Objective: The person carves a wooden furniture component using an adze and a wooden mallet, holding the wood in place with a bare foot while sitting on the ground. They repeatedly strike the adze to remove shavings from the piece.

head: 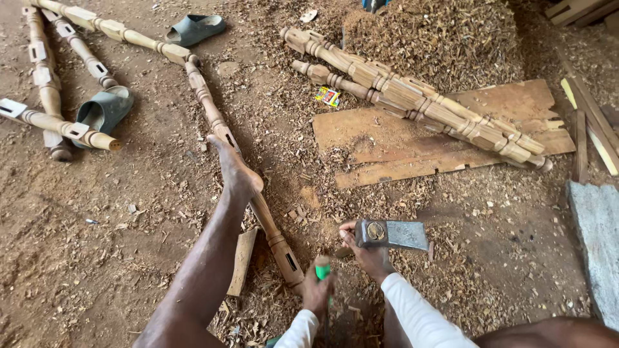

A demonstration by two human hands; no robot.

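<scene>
Hands grip a green-handled chisel (322, 270) (left (316, 293)) and hatchet (390, 234) (right (369, 256)), beside the turned leg's (271, 235) end.

The person wore a white long-sleeved top, its cuffs ending at the wrists. Both the left hand (316, 291) and the right hand (366, 256) were bare, without gloves, rings or a watch. The left leg was uncovered from the knee down, and the foot (236, 173) was bare, with no shoe or sock.
</scene>
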